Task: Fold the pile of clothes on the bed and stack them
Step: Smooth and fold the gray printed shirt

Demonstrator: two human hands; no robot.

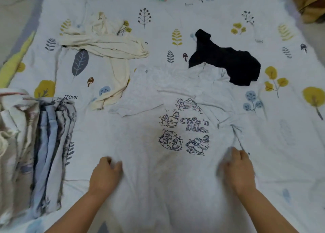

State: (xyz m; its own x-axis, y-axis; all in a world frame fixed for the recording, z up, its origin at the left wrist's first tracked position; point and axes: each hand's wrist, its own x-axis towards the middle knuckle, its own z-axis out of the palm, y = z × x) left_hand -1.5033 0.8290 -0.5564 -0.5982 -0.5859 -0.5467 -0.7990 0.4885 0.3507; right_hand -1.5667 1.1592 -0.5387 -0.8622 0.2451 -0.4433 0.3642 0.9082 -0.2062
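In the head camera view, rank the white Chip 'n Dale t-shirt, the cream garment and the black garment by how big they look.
1. The white Chip 'n Dale printed t-shirt, though it lies nearest the camera.
2. The crumpled cream long-sleeved garment.
3. The crumpled black garment, whose near edge lies on the t-shirt's collar end.
Both crumpled ones might be larger spread out.

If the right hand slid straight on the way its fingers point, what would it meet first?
More of the white T-shirt that the right hand grips; further along, roughly, the black garment, though direction and depth are uncertain.
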